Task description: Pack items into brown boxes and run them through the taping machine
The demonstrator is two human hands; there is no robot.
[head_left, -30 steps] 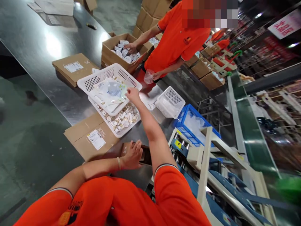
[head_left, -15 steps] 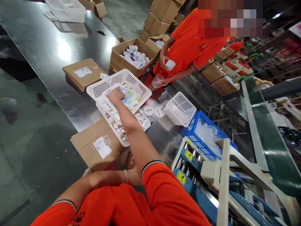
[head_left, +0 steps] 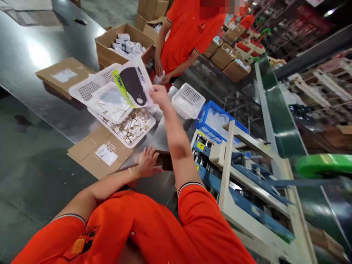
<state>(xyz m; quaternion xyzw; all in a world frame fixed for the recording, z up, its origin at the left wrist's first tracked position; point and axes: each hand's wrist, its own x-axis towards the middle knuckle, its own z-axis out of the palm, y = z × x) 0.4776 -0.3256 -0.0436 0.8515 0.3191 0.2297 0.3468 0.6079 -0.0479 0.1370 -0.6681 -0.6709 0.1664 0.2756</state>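
The right hand (head_left: 160, 96) holds a flat printed packet (head_left: 134, 85)

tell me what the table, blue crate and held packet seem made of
Table: probably steel, smooth and polished, from its grey colour and glare. Blue crate: likely moulded plastic, smooth-looking, given its even colour and slotted walls. Held packet: thin, smooth, printed; plastic film or coated paper, unclear which.

The counter (head_left: 70, 46) is smooth, glossy metal throwing back bright patches of light, while the flattened carton (head_left: 85, 148) is matt cardboard with a pale label (head_left: 106, 154). The perforated upper basket (head_left: 86, 90) and blue crate (head_left: 206, 129) look like plastic. The held packet (head_left: 132, 84) looks smooth, film or coated paper, and the orange shirt (head_left: 154, 223) is matt cloth.
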